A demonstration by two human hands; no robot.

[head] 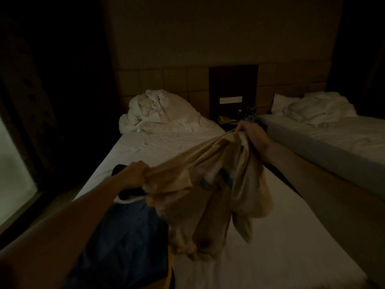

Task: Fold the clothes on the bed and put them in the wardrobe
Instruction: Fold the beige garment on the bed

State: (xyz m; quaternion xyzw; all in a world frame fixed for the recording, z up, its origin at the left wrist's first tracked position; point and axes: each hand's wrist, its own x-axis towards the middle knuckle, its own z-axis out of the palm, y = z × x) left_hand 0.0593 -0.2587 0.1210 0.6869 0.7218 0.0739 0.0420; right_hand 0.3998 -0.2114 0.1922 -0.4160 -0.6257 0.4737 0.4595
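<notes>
Garment: a beige shirt [200, 184] hangs in the air over the near bed [270, 247], strung between the person's two hands and sagging in a bunch below them.
Left hand: the left hand [133, 174] grips one bunched edge of the shirt, fingers curled tight round the cloth, low and near the person's body.
Right hand: the right hand [251, 132] grips the opposite edge, fingers closed over a gathered fold, held higher and farther out toward the gap between the beds.
Long axis: the stretched top edge runs on a slant, rising from the left hand up to the right hand; the rest of the cloth drops from that line, its lowest folds hanging just above the sheet or brushing it, which one cannot be told in this light.
Nearer hand: the left hand is closer to the mattress, so it is likely the one to lay its edge down first.
Other clothes: a dark blue garment [125, 236] lies crumpled on the bed below the left forearm, with a black piece [133, 191] just beyond it under the left hand.
Bare sheet: the open stretch of bed lies to the right of the hanging shirt and below the right arm.
Step in hand: by the look of it, shaking the shirt open before laying it flat; folding has not begun.
Surroundings: a rumpled white duvet [158, 111] sits at the head of the bed; a second bed [343, 138] stands to the right.
Wardrobe: not identifiable in this dim view.
</notes>
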